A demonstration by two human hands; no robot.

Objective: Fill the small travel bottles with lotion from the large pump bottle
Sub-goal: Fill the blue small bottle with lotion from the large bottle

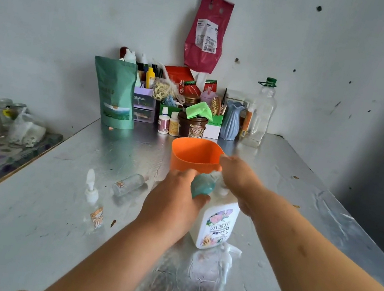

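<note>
Near the table's [43, 235] middle the lotion bottle [217, 223] stands upright. The right hand [238, 176] curls over its pump [222, 190]. The left hand [172, 203] grips a teal bottle [200, 185] beside the pump. Left of them, one clear bottle [129, 184] lies on its side, neck pointing right, and another [94, 205] stands.

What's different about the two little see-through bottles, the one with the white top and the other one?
The white-topped bottle stands upright; the bare-necked bottle lies on its side. The white-topped bottle wears a pump; the bare-necked bottle's neck seems open. Both are small and clear, with an orange cartoon sticker.
</note>
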